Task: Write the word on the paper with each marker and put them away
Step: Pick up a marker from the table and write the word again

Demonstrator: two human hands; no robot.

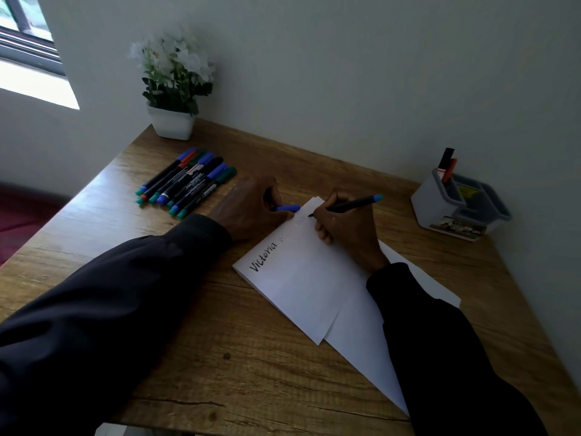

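- Writing: your right grip (345, 228) clasps a marker (349, 204), tip on the paper (308, 278) (near its far edge).
- Your left grip (251, 209) pinches a blue cap (286, 208).
- Spare markers (185, 184) lie on the surface (220, 341).

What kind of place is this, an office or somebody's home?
Probably a study corner in a home, though a small office is possible: a wooden desk against a plain wall, a potted plant with white flowers near a window, and markers, paper and a desk organizer.
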